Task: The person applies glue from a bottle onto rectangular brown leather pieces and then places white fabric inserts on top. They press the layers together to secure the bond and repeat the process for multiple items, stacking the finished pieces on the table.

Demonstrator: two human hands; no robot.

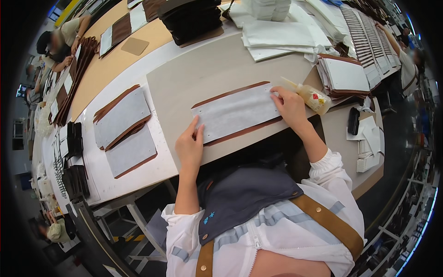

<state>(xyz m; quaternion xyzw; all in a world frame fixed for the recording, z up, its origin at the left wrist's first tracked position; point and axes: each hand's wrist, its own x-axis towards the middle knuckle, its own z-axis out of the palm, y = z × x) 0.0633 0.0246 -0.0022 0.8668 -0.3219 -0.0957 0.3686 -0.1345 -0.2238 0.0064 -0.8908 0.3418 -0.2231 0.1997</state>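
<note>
A brown leather panel with a pale grey sheet (240, 113) over most of its face lies flat on the grey board in front of me. Brown strips show along its far and near long edges. My left hand (189, 145) has its thumb and forefinger at the panel's left end. At the far right corner, my right hand (290, 106) pinches the edge between thumb and fingers. Just beyond my right hand, a squeeze bottle (314, 99) with a nozzle and yellowish contents lies tilted on its side.
To the left sits a stack of similar grey-faced panels (122, 115). Dark piled pieces (191, 21) and white sheets (277, 37) stand at the back. Another panel stack (344, 76) is at the right, near a black case (353, 121). Other people work at the far left and right.
</note>
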